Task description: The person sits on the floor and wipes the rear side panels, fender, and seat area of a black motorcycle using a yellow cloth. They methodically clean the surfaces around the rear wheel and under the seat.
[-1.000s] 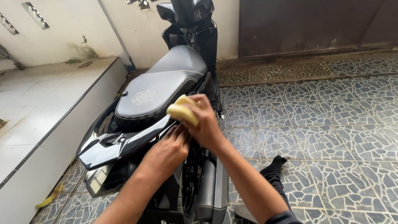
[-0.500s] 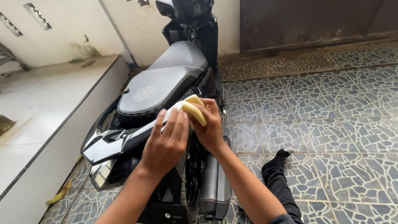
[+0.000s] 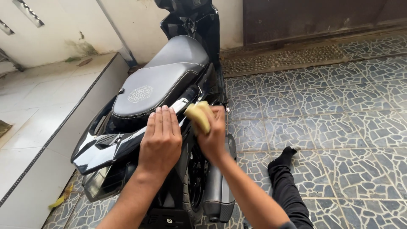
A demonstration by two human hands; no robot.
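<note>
A black scooter [image 3: 169, 85] with a grey seat [image 3: 161, 82] stands in front of me, seen from behind. My left hand [image 3: 161, 138] lies flat, fingers together, on the glossy black side panel [image 3: 106, 146] just below the seat's rear. My right hand [image 3: 214, 131] grips a yellow sponge [image 3: 198, 115] and presses it against the panel edge right beside the left hand. Both forearms reach up from the bottom of the view.
A raised white tiled ledge [image 3: 38, 127] runs along the left of the scooter. Grey mosaic stone floor [image 3: 330, 118] spreads to the right. My leg in black trousers and a black sock [image 3: 284, 178] rests on the floor. A dark door [image 3: 313, 17] closes the back wall.
The sponge hand has slid down and to the right along the panel. The left hand has moved up and now lies flat on the panel beside it.
</note>
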